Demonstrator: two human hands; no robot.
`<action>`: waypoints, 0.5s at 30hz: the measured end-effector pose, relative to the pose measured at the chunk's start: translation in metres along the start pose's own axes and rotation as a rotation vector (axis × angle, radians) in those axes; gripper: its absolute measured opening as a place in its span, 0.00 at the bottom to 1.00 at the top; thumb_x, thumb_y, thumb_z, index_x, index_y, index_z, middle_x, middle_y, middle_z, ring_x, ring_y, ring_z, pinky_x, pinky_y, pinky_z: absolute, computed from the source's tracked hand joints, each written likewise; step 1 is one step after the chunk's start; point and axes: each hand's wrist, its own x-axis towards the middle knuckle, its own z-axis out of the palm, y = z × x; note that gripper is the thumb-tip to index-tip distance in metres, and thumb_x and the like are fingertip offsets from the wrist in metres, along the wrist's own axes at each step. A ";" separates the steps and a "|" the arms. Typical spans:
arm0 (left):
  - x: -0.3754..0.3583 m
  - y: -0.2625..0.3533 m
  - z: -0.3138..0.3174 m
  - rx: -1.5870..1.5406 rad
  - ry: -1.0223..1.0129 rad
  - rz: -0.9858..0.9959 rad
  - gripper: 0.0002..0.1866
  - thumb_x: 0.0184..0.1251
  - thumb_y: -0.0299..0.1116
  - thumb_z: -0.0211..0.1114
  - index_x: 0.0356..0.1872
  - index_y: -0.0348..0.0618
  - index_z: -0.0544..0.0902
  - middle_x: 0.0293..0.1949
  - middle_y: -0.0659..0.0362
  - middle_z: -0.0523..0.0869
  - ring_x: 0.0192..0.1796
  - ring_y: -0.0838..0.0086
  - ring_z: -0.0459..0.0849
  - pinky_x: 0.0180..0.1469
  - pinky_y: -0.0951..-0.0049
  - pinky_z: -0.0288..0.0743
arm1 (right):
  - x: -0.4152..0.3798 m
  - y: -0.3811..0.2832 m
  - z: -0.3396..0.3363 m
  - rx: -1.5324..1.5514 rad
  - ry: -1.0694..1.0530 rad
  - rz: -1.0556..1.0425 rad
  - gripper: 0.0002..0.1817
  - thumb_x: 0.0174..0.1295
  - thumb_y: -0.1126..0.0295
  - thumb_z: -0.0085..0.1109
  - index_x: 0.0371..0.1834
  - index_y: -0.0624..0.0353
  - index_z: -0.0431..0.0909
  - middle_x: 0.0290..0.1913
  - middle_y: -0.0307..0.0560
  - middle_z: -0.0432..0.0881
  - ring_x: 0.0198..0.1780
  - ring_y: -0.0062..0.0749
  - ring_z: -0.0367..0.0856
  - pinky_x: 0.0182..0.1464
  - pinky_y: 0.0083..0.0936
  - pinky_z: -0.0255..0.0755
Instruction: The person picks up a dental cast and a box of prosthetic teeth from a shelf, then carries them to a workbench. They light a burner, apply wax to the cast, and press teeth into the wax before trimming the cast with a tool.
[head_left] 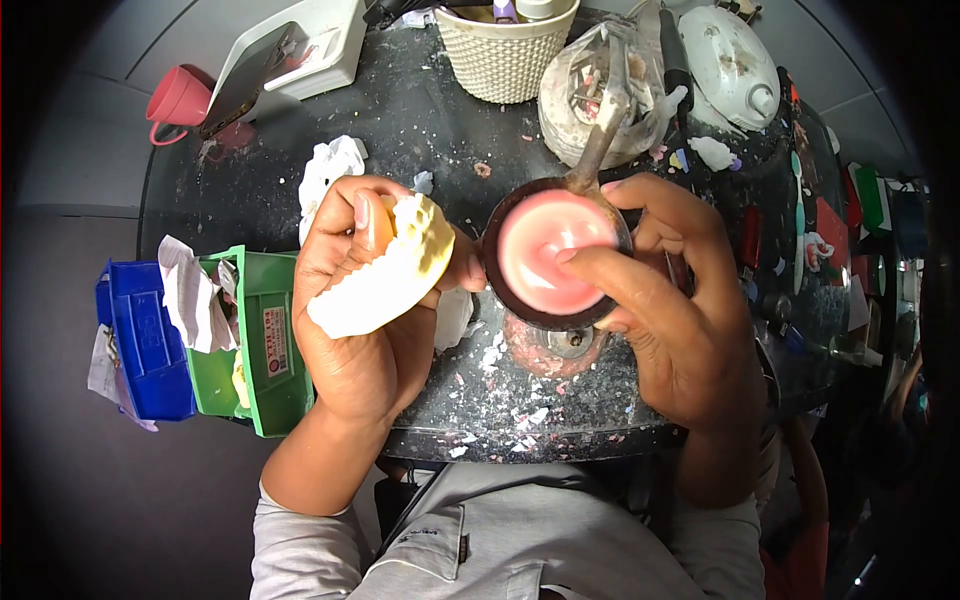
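The dark table (pixel 400 120) is speckled with scraps. Off its left edge hang a green bin (pixel 275 390) and a blue bin (pixel 150 330) with papers in them. Towards the back are a white tray (pixel 345 60), a woven basket (pixel 505 60) and a plastic bag (pixel 570 110) of odds and ends.

In front, the right hand (pixel 680 300) is curled in a narrow grip around the side of a round pan (pixel 492 265), whose handle points away to the back. One fingertip touches the pink stuff in it. The left hand (pixel 365 365) is half closed around a pale yellow cast (pixel 375 290), held up just beside the pan, with another fingertip close to the rim; whether it touches cannot be told.

The cast is in the hand, apart from the pink stuff, and no pink shows on its visible side. The pink stuff (pixel 545 260) lies smooth and glossy in the pan and looks soft or melted, so the softening seems done, while the cast looks uncoated. A burner (pixel 570 342) sits below the pan; whether it is lit cannot be told. Pale and pink crumbs (pixel 525 418) lie near the front edge.
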 end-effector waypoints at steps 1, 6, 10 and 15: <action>0.000 0.000 0.000 -0.003 -0.006 0.002 0.19 0.77 0.44 0.59 0.49 0.36 0.72 0.35 0.55 0.76 0.35 0.67 0.76 0.39 0.73 0.73 | 0.000 -0.001 0.000 0.000 0.000 0.000 0.13 0.65 0.73 0.61 0.48 0.69 0.84 0.62 0.57 0.72 0.35 0.24 0.69 0.38 0.22 0.67; 0.000 -0.001 -0.002 -0.014 -0.019 0.003 0.18 0.78 0.44 0.58 0.49 0.36 0.72 0.36 0.55 0.78 0.36 0.67 0.76 0.39 0.73 0.74 | 0.001 -0.003 -0.001 -0.008 0.004 0.026 0.13 0.57 0.79 0.62 0.46 0.69 0.85 0.62 0.57 0.73 0.36 0.25 0.69 0.39 0.22 0.68; 0.001 -0.001 -0.002 -0.020 -0.035 0.012 0.17 0.79 0.43 0.57 0.49 0.36 0.72 0.37 0.54 0.78 0.36 0.67 0.76 0.39 0.72 0.74 | 0.001 -0.002 -0.001 -0.015 0.007 0.009 0.13 0.56 0.79 0.63 0.45 0.68 0.85 0.61 0.57 0.73 0.36 0.25 0.69 0.39 0.22 0.68; 0.000 -0.001 -0.002 -0.022 -0.022 0.004 0.18 0.78 0.43 0.58 0.50 0.36 0.72 0.37 0.54 0.79 0.36 0.66 0.76 0.39 0.72 0.74 | 0.001 -0.004 -0.001 -0.007 0.007 0.036 0.13 0.55 0.79 0.63 0.45 0.68 0.86 0.62 0.57 0.73 0.36 0.25 0.70 0.39 0.22 0.69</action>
